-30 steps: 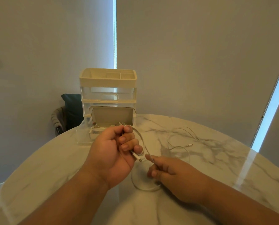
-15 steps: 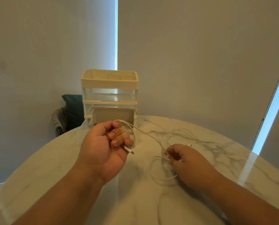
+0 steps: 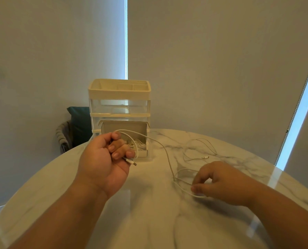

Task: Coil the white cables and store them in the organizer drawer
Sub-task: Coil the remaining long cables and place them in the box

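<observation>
Vs 0.5 s ago: right hand now farther from the cream-topped clear plastic drawer organizer, drawn back to its near-right. Left hand approx. same spot, just in front of organizer. Span of thin white USB cable betw. hands is longer, one long curve from left hand down to the desk.

Left fingers curled tight round a small coil of this cable; metal plug pokes out below the little finger. Right fingers narrow, thumb + forefinger pinching same cable low over the round white marble desk, slack loops lying beside them.

Second thin white cable lies uncoiled on desk, right of organizer, apart from both hands.

Organizer: opaque cream tray top w/ dividers, see-through walls, stacked tiers. Lowest clear drawer pulled out toward viewer, white cable coils inside, directly behind left hand.

Desk glossy, grey veining, curved rim; organizer sits near its far edge. Dark padded chair left of organizer, beyond the rim. Wide stretch of marble shows in front of organizer, betw. and below the hands.
</observation>
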{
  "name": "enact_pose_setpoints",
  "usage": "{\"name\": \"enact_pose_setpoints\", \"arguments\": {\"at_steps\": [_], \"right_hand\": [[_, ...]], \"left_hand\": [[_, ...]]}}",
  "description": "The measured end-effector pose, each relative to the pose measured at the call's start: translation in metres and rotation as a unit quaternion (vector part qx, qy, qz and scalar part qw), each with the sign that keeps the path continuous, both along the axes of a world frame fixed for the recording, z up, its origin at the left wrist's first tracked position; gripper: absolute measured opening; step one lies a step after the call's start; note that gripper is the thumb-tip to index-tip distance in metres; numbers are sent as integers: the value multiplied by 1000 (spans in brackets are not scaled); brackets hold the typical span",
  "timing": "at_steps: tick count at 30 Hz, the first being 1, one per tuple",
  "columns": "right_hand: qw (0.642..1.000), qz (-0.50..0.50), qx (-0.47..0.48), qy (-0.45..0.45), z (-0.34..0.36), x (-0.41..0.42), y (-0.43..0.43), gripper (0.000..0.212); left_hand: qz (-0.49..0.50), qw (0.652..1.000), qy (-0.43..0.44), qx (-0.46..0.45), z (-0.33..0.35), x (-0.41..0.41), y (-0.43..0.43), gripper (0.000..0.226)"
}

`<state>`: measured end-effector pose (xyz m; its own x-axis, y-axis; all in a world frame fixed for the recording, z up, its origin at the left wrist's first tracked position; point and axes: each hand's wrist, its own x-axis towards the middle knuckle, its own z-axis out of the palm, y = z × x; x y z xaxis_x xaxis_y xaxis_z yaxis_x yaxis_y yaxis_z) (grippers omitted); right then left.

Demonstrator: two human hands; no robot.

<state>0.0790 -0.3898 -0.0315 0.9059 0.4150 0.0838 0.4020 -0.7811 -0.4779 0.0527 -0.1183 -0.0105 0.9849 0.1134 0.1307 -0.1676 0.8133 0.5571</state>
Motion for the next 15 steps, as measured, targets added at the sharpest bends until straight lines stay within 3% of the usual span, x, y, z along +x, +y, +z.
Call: {"name": "enact_pose_setpoints", "arguments": {"at_steps": [3, 6, 11, 15], "right_hand": [[1000, 4, -8, 10, 5, -1, -6, 9], [999, -9, -9, -30, 1, 4, -8, 43], [997, -13, -3, -71, 0, -1, 1, 94], [994, -10, 37, -105, -3, -7, 10, 104]], "left_hand": [[26, 999, 16, -12, -2, 3, 6, 31], [37, 999, 25, 3, -5, 4, 7, 32], [29, 992, 15, 118, -9, 3, -5, 31], [9, 982, 4, 190, -13, 0, -15, 30]]}}
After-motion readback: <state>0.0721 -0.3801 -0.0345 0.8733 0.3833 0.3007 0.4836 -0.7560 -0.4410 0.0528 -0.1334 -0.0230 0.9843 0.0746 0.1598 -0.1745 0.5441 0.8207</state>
